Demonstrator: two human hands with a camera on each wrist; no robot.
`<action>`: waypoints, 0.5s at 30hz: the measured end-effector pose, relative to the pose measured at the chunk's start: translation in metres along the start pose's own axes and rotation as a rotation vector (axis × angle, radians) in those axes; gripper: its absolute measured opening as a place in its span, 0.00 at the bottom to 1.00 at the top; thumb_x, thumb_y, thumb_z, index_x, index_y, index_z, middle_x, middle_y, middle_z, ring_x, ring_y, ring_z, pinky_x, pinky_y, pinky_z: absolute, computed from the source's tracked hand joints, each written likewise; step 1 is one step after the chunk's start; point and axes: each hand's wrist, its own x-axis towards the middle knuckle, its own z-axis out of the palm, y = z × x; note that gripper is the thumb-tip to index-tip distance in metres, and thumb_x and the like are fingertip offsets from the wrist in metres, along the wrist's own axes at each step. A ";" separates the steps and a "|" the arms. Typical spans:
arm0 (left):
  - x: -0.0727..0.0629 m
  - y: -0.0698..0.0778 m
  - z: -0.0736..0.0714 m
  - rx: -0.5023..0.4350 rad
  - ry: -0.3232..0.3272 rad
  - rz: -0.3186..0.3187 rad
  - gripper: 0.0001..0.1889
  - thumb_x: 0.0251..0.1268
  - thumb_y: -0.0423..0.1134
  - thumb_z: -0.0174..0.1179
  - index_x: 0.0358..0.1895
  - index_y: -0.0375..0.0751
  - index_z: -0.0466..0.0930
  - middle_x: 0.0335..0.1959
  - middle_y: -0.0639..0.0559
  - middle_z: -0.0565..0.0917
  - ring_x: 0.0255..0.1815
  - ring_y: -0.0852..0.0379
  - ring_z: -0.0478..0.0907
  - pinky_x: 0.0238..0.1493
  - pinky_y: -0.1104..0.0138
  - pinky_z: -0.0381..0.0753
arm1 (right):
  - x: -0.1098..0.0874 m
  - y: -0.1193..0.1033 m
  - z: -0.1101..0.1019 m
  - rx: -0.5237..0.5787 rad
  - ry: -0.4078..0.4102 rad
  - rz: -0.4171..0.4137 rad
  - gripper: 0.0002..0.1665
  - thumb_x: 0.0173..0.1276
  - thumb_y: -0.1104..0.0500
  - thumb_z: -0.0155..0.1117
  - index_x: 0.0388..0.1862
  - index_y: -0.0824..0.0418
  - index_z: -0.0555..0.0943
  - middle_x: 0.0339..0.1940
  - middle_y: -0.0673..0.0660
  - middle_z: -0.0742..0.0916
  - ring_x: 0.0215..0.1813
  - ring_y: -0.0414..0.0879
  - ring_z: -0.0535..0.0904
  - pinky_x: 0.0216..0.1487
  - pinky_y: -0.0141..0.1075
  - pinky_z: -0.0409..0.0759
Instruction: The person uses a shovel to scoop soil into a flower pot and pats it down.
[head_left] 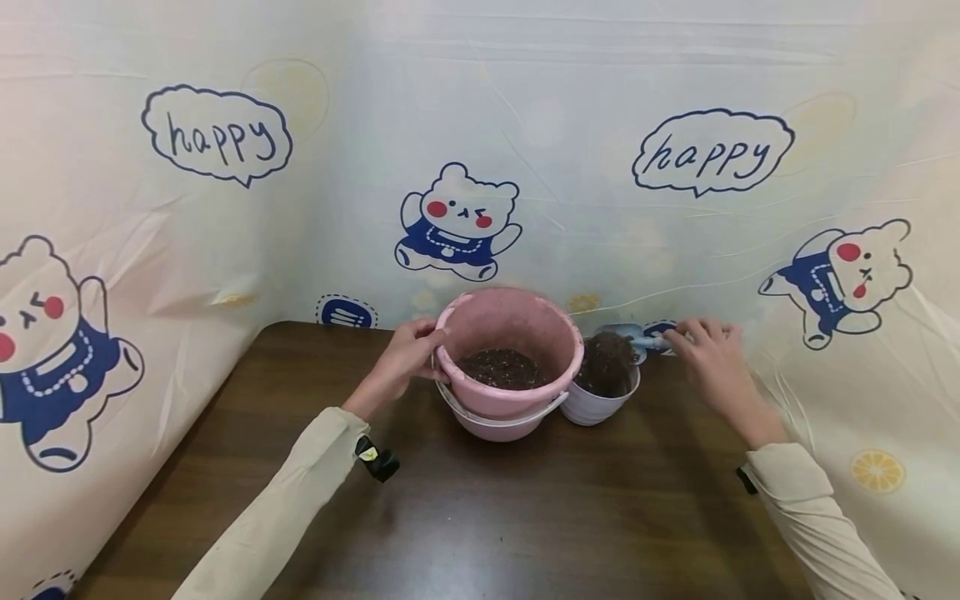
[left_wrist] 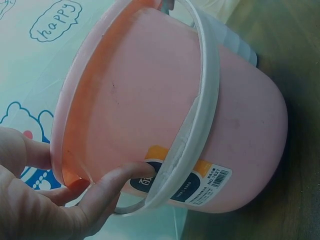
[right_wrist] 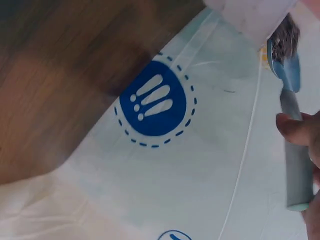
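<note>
A pink bucket (head_left: 498,429) with dark soil (head_left: 504,369) inside stands on the table. My left hand (head_left: 408,358) grips its left rim; in the left wrist view the thumb (left_wrist: 127,175) lies against the outer wall near a label (left_wrist: 207,185). My right hand (head_left: 712,367) holds a small blue trowel (head_left: 651,341) by its grey handle (right_wrist: 297,170). Dark soil (head_left: 609,354) sits on the trowel's blade, at the mouth of a white pot (head_left: 598,408) close beside the bucket. How much soil lies in the pot is partly hidden.
The bucket's white carrying handle (head_left: 480,417) hangs down along its front. Dark wooden table (head_left: 450,517) extends in front of the containers. A printed cloth (head_left: 570,217) with bears and "happy" bubbles rises right behind them and at both sides.
</note>
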 end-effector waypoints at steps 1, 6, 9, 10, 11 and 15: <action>0.000 0.000 0.000 0.000 0.001 -0.001 0.26 0.83 0.40 0.51 0.77 0.34 0.65 0.70 0.31 0.72 0.52 0.41 0.83 0.43 0.56 0.93 | 0.000 0.001 0.001 -0.016 0.012 -0.018 0.22 0.57 0.80 0.64 0.50 0.67 0.85 0.45 0.67 0.83 0.48 0.69 0.75 0.38 0.64 0.68; -0.001 0.001 0.000 0.000 0.007 0.000 0.26 0.83 0.40 0.51 0.78 0.34 0.65 0.70 0.31 0.72 0.52 0.41 0.83 0.41 0.58 0.93 | 0.002 0.002 0.002 -0.097 0.058 -0.083 0.23 0.60 0.80 0.60 0.53 0.67 0.84 0.50 0.68 0.83 0.50 0.67 0.76 0.41 0.65 0.69; 0.000 0.001 0.001 0.001 0.007 0.002 0.26 0.83 0.40 0.51 0.77 0.34 0.65 0.70 0.31 0.72 0.51 0.42 0.83 0.41 0.58 0.93 | 0.003 0.001 0.002 -0.125 0.082 -0.083 0.22 0.63 0.79 0.58 0.53 0.67 0.82 0.50 0.67 0.83 0.50 0.66 0.76 0.43 0.65 0.69; 0.000 0.001 0.001 0.002 0.008 0.003 0.26 0.83 0.40 0.51 0.77 0.34 0.65 0.70 0.31 0.72 0.51 0.43 0.83 0.41 0.58 0.93 | 0.004 0.001 0.001 -0.128 0.089 -0.078 0.22 0.63 0.80 0.57 0.53 0.67 0.82 0.50 0.67 0.83 0.50 0.66 0.75 0.44 0.65 0.69; -0.001 0.001 0.001 0.002 0.007 0.003 0.26 0.83 0.40 0.51 0.77 0.34 0.65 0.70 0.31 0.72 0.51 0.43 0.82 0.41 0.58 0.93 | 0.004 0.000 0.000 -0.130 0.092 -0.070 0.22 0.64 0.80 0.56 0.54 0.67 0.82 0.49 0.67 0.83 0.50 0.66 0.75 0.45 0.66 0.68; -0.002 0.001 0.001 0.005 0.010 0.005 0.26 0.83 0.40 0.51 0.77 0.34 0.66 0.69 0.31 0.72 0.51 0.43 0.82 0.41 0.58 0.93 | 0.007 -0.003 -0.002 -0.101 0.115 -0.015 0.21 0.67 0.80 0.56 0.56 0.67 0.81 0.48 0.68 0.82 0.51 0.67 0.74 0.47 0.66 0.67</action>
